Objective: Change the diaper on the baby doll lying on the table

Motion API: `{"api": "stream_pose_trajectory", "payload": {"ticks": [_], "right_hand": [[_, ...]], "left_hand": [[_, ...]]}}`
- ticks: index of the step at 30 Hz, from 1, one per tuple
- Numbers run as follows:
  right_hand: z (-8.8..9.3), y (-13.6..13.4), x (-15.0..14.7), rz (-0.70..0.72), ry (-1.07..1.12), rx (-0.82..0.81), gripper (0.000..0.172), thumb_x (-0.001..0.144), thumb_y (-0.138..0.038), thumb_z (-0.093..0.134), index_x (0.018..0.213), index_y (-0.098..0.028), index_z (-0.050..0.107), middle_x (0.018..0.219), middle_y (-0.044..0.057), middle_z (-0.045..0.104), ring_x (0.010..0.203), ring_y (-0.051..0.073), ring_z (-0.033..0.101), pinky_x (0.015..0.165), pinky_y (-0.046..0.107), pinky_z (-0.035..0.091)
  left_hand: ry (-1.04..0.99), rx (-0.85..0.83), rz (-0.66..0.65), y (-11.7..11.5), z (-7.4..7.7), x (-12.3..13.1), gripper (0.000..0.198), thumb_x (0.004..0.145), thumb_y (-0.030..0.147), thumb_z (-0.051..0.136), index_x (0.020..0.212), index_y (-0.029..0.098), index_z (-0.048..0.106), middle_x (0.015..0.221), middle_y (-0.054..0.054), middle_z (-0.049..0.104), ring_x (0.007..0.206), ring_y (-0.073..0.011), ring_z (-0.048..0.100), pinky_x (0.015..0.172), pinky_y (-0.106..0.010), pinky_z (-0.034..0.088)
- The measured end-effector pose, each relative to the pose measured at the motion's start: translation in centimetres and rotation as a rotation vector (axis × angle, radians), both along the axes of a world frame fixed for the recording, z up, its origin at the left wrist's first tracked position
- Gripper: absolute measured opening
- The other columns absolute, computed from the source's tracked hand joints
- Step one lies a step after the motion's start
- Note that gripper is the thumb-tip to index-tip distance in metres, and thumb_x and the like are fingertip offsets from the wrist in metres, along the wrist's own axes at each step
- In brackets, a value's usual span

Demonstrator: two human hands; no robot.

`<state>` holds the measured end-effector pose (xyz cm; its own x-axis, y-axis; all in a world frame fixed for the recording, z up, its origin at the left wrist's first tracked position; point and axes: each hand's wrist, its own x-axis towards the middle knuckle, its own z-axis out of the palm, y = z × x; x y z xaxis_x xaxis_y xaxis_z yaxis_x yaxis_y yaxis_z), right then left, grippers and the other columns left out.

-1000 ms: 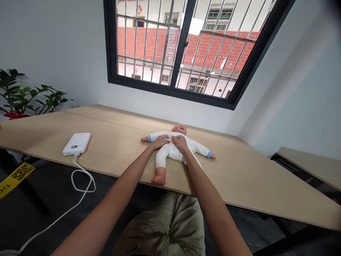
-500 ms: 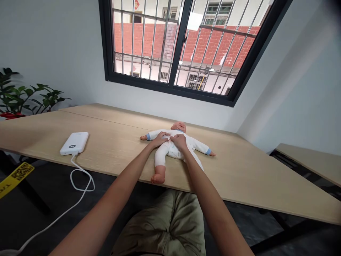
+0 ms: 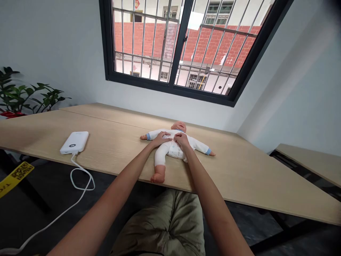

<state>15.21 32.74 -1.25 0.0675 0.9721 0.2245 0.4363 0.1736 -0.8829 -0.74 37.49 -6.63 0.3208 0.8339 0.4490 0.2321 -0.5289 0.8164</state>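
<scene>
With the doll (image 3: 175, 151) supine at twelve o'clock on the table (image 3: 255, 170), your left hand (image 3: 161, 138) spread over its waist and your right hand (image 3: 182, 139) pinched, seemingly on cloth (image 3: 173, 132), a hard tug toward six o'clock could pull its foot (image 3: 158, 175) over the edge.

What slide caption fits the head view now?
Both hands at the front of a clothed doll, face up on a table.

Matt cloth suit (image 3: 172, 132), smooth rubbery doll head (image 3: 179, 126), wood-grained tabletop (image 3: 250, 174), smooth plastic power bank (image 3: 74, 142)
</scene>
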Motion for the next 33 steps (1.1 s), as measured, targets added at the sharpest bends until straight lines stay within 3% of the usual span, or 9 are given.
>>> {"api": "stream_pose_trajectory", "payload": {"ticks": [6,9,12,15,19,22,25,29,33], "right_hand": [[2.5,-0.2,0.7,0.044,0.177,-0.095,0.013,0.056,-0.021,0.055,0.065,-0.02,0.047,0.053,-0.002,0.044,0.05,0.009,0.038,0.046,0.023,0.03],[4.4,-0.6,2.8,0.128,0.27,-0.017,0.013,0.057,-0.023,0.058,0.066,-0.018,0.051,0.063,0.001,0.053,0.061,0.012,0.048,0.056,0.023,0.04],[5.0,-1.7,5.6,0.095,0.319,0.091,0.018,0.061,-0.03,0.063,0.072,-0.017,0.056,0.075,0.003,0.06,0.073,0.013,0.054,0.068,0.026,0.046],[3.5,-2.6,7.7,0.031,0.224,0.168,0.023,0.062,-0.03,0.064,0.08,-0.016,0.063,0.088,0.005,0.066,0.082,0.015,0.058,0.079,0.029,0.048],[0.1,-2.9,8.4,0.11,0.081,0.208,0.022,0.07,-0.029,0.062,0.084,-0.016,0.07,0.098,0.008,0.07,0.092,0.019,0.062,0.091,0.036,0.046],[-1.6,-3.0,8.0,0.156,0.049,0.219,0.02,0.076,-0.03,0.061,0.085,-0.017,0.073,0.102,0.009,0.071,0.099,0.021,0.062,0.095,0.036,0.045],[-2.1,-3.0,7.8,0.151,0.053,0.234,0.019,0.079,-0.028,0.061,0.084,-0.017,0.074,0.105,0.01,0.07,0.103,0.02,0.061,0.098,0.034,0.043],[-2.2,-2.9,7.9,0.135,0.052,0.253,0.016,0.079,-0.026,0.062,0.082,-0.015,0.074,0.107,0.01,0.068,0.105,0.018,0.059,0.101,0.032,0.041],[-2.5,-2.8,8.0,0.138,0.047,0.255,0.014,0.079,-0.024,0.064,0.081,-0.015,0.074,0.11,0.009,0.067,0.106,0.018,0.058,0.1,0.031,0.041]], "left_hand": [[-0.055,-0.028,0.023,-0.4,0.7,0.4,0.044,0.074,0.034,0.072,0.112,0.016,0.059,0.123,-0.012,0.058,0.118,-0.0247,0.054,0.103,-0.034,0.041],[-0.068,-0.037,0.059,-0.9,1.3,0.6,0.042,0.071,0.031,0.074,0.108,0.016,0.059,0.117,-0.011,0.06,0.111,-0.0242,0.057,0.1,-0.036,0.043],[-0.049,0.045,0.131,-1.3,1.9,0.8,0.037,0.067,0.03,0.078,0.098,0.017,0.061,0.108,-0.008,0.061,0.105,-0.0238,0.057,0.096,-0.037,0.044],[0.033,0.191,0.181,-1.6,2.6,0.9,0.022,0.066,0.026,0.078,0.081,0.018,0.065,0.096,-0.005,0.062,0.104,-0.0246,0.054,0.095,-0.039,0.043],[0.124,0.25,0.053,-2.3,3.4,1.2,0.005,0.073,0.024,0.071,0.071,0.019,0.069,0.081,-0.005,0.069,0.095,-0.0239,0.058,0.091,-0.038,0.043],[0.075,0.216,-0.028,-2.7,3.7,1.3,0.012,0.073,0.029,0.07,0.074,0.017,0.072,0.081,-0.006,0.071,0.085,-0.022,0.061,0.085,-0.036,0.046],[0.062,0.199,-0.049,-3.0,3.7,1.4,0.02,0.072,0.037,0.071,0.077,0.017,0.073,0.084,-0.007,0.071,0.086,-0.0224,0.062,0.084,-0.036,0.047],[0.087,0.191,-0.026,-2.5,3.1,1.4,0.027,0.069,0.038,0.074,0.087,0.018,0.072,0.096,-0.008,0.069,0.098,-0.025,0.061,0.091,-0.038,0.046],[0.057,0.08,0.035,-1.9,2.3,1.4,0.047,0.066,0.035,0.078,0.108,0.018,0.066,0.118,-0.011,0.059,0.115,-0.0268,0.055,0.102,-0.039,0.042]]}}
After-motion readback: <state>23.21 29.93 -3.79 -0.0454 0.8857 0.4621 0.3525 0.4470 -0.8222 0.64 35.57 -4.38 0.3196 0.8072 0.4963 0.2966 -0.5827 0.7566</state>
